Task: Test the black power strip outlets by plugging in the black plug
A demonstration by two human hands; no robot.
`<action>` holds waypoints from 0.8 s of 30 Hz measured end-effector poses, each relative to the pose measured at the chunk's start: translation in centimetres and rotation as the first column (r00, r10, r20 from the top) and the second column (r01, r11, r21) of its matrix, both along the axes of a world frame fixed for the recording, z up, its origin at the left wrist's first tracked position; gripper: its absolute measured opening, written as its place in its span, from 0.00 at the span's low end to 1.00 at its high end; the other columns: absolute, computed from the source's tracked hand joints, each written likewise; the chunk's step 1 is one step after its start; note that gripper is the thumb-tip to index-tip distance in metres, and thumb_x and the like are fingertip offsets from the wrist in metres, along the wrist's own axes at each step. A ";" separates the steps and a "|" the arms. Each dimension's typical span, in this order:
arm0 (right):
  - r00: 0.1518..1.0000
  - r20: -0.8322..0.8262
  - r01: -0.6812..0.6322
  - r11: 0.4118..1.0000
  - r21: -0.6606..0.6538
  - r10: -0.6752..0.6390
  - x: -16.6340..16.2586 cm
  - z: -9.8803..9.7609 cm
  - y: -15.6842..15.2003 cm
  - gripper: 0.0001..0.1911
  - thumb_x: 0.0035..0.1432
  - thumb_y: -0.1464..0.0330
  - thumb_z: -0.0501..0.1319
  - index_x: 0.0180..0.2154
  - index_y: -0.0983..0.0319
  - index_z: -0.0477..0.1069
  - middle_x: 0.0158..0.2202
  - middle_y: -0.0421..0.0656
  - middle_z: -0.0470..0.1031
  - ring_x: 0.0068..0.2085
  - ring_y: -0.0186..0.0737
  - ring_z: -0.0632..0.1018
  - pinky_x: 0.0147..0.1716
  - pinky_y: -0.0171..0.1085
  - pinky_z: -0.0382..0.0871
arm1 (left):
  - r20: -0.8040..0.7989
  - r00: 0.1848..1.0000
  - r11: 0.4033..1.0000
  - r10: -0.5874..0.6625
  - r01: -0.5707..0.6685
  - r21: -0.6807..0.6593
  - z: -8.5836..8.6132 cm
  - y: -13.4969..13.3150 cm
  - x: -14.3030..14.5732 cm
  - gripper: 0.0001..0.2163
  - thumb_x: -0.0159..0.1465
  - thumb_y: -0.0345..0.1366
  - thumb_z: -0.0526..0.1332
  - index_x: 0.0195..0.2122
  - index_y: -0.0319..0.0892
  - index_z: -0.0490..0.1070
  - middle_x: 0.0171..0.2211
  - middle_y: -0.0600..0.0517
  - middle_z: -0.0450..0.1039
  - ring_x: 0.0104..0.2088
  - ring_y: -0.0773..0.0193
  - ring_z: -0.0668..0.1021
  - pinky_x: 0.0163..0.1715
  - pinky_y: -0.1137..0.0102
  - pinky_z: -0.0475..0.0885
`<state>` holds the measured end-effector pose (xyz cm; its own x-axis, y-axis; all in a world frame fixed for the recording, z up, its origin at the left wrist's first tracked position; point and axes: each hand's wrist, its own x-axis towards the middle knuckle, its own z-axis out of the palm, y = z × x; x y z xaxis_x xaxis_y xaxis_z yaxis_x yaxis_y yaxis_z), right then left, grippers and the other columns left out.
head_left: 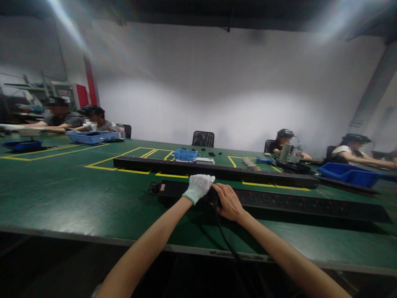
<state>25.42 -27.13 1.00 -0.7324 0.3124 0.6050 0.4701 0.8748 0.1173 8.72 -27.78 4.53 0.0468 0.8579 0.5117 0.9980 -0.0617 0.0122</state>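
A long black power strip (290, 203) with a row of sockets and small red marks lies along the table in front of me. My left hand (198, 187), in a white glove with a green cuff, is closed over the strip left of its middle. Right beside it, fingertips almost meeting the glove, my bare right hand (228, 201) is curled around a black plug (216, 200). From that plug a black cable (226, 238) hangs over the table's front edge. Both hands partly cover the plug and the sockets beneath. A black round fitting (154, 188) is at the strip's left end.
Behind lies a second long power strip (263, 174) on the green table (77, 198). A light-blue basket (185, 154), a white box (204, 160) and a blue bin (349, 174) stand farther back. Several people sit around the table; an office chair (203, 138) is opposite.
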 end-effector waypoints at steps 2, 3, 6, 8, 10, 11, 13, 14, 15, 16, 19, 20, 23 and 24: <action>1.000 -0.001 -0.002 1.000 -0.001 0.002 0.0 0.0 0.0 0.38 0.51 0.68 0.59 0.61 0.67 0.46 0.54 0.54 0.61 0.52 0.51 0.64 0.53 0.50 0.58 | -0.009 1.000 1.000 -0.006 0.006 -0.024 0.1 0.2 0.0 0.21 0.67 0.45 0.42 0.33 0.42 0.73 0.31 0.45 0.76 0.32 0.57 0.77 0.30 0.66 0.65; 1.000 0.000 -0.004 1.000 -0.002 0.004 0.0 -0.1 0.1 0.38 0.51 0.68 0.59 0.61 0.67 0.46 0.54 0.55 0.61 0.52 0.51 0.64 0.53 0.50 0.57 | -0.012 1.000 0.999 -0.007 0.006 -0.035 0.2 0.3 0.0 0.21 0.67 0.44 0.43 0.33 0.42 0.74 0.30 0.45 0.76 0.32 0.57 0.77 0.30 0.66 0.65; 1.000 -0.001 -0.009 1.000 -0.004 0.009 0.0 -0.2 0.2 0.38 0.51 0.68 0.59 0.60 0.66 0.47 0.54 0.54 0.61 0.53 0.51 0.64 0.53 0.51 0.57 | -0.012 1.000 0.998 0.009 -0.010 -0.056 0.3 0.6 0.0 0.21 0.67 0.44 0.44 0.33 0.42 0.75 0.30 0.45 0.76 0.33 0.57 0.77 0.31 0.66 0.66; 1.000 -0.007 -0.006 1.000 -0.001 0.006 0.0 -0.3 0.3 0.37 0.51 0.68 0.59 0.60 0.66 0.48 0.54 0.54 0.61 0.53 0.52 0.64 0.53 0.51 0.57 | -0.009 1.000 0.998 0.022 -0.022 -0.066 0.2 0.8 0.0 0.21 0.67 0.43 0.43 0.33 0.42 0.75 0.31 0.44 0.76 0.34 0.56 0.78 0.32 0.65 0.67; 1.000 -0.013 -0.006 1.000 0.004 0.007 0.0 -0.4 0.4 0.36 0.51 0.67 0.59 0.59 0.66 0.48 0.54 0.54 0.61 0.53 0.52 0.64 0.53 0.51 0.58 | -0.008 1.000 0.997 0.027 -0.028 -0.079 0.2 0.9 0.0 0.21 0.67 0.43 0.43 0.34 0.43 0.75 0.32 0.45 0.76 0.34 0.55 0.78 0.32 0.64 0.67; 1.000 -0.016 -0.009 1.000 0.006 0.009 0.0 -0.4 0.5 0.36 0.51 0.67 0.59 0.59 0.66 0.49 0.54 0.54 0.61 0.53 0.52 0.65 0.52 0.51 0.58 | -0.009 1.000 0.996 0.028 -0.029 -0.084 0.2 0.9 0.0 0.20 0.67 0.42 0.44 0.35 0.43 0.75 0.32 0.45 0.77 0.34 0.55 0.78 0.32 0.63 0.67; 1.000 -0.024 -0.014 1.000 0.006 0.015 0.0 -0.4 0.4 0.35 0.52 0.67 0.59 0.59 0.66 0.49 0.54 0.54 0.62 0.53 0.51 0.65 0.52 0.51 0.59 | -0.013 0.999 0.995 0.030 -0.031 -0.095 0.2 1.0 0.0 0.19 0.66 0.42 0.44 0.36 0.44 0.75 0.33 0.46 0.77 0.35 0.55 0.78 0.33 0.63 0.68; 0.999 -0.027 -0.017 1.000 0.004 0.018 0.0 -0.3 0.4 0.35 0.52 0.66 0.59 0.59 0.66 0.49 0.54 0.54 0.62 0.53 0.51 0.65 0.52 0.51 0.59 | -0.015 0.999 0.995 0.033 -0.034 -0.099 0.2 1.1 0.0 0.19 0.66 0.42 0.45 0.36 0.44 0.75 0.34 0.45 0.77 0.35 0.55 0.78 0.33 0.62 0.68; 0.999 -0.030 -0.020 1.000 0.001 0.020 0.0 -0.3 0.4 0.34 0.53 0.65 0.58 0.59 0.66 0.49 0.54 0.55 0.62 0.53 0.51 0.65 0.52 0.50 0.59 | -0.017 0.999 0.994 0.037 -0.038 -0.103 0.2 1.1 0.1 0.19 0.66 0.42 0.45 0.36 0.44 0.75 0.34 0.45 0.77 0.35 0.55 0.78 0.33 0.62 0.68; 0.999 -0.031 -0.023 1.000 -0.001 0.023 0.0 -0.2 0.3 0.34 0.53 0.65 0.58 0.59 0.66 0.49 0.54 0.55 0.62 0.53 0.51 0.65 0.52 0.50 0.59 | -0.019 0.999 0.993 0.041 -0.043 -0.106 0.2 1.1 0.1 0.19 0.66 0.43 0.45 0.36 0.44 0.75 0.34 0.45 0.77 0.35 0.54 0.78 0.33 0.62 0.68; 0.999 -0.030 -0.039 0.999 -0.001 0.039 0.1 0.0 0.1 0.34 0.54 0.63 0.58 0.59 0.67 0.50 0.54 0.55 0.62 0.54 0.51 0.64 0.53 0.49 0.58 | -0.018 0.998 0.992 0.056 -0.058 -0.110 0.3 1.1 0.2 0.21 0.67 0.43 0.44 0.35 0.43 0.75 0.33 0.44 0.76 0.35 0.54 0.78 0.33 0.62 0.68; 0.998 -0.032 -0.045 0.999 0.003 0.045 0.1 0.0 0.1 0.34 0.54 0.62 0.58 0.59 0.67 0.50 0.54 0.55 0.62 0.54 0.51 0.64 0.53 0.49 0.58 | -0.017 0.998 0.992 0.059 -0.061 -0.109 0.3 1.1 0.2 0.21 0.67 0.44 0.43 0.35 0.43 0.75 0.33 0.44 0.76 0.35 0.54 0.78 0.33 0.62 0.68; 0.998 -0.054 -0.042 0.998 0.036 0.044 0.2 0.0 -0.1 0.31 0.56 0.60 0.56 0.57 0.66 0.52 0.53 0.55 0.62 0.54 0.51 0.64 0.53 0.50 0.57 | -0.009 0.997 0.992 0.071 -0.072 -0.103 0.3 0.9 0.3 0.24 0.68 0.44 0.41 0.35 0.42 0.76 0.33 0.43 0.76 0.35 0.54 0.78 0.34 0.62 0.68; 0.998 -0.060 -0.034 0.998 0.052 0.037 0.2 0.0 -0.2 0.29 0.57 0.59 0.56 0.56 0.66 0.54 0.53 0.55 0.62 0.53 0.51 0.64 0.53 0.50 0.57 | -0.006 0.997 0.992 0.075 -0.075 -0.100 0.3 0.8 0.3 0.24 0.68 0.44 0.40 0.35 0.42 0.76 0.33 0.43 0.76 0.36 0.54 0.78 0.34 0.62 0.68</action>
<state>25.67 -27.36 1.04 -0.7040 0.2545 0.6631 0.4461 0.8849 0.1340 8.99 -26.94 4.83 -0.0186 0.9059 0.4230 0.9998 0.0146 0.0127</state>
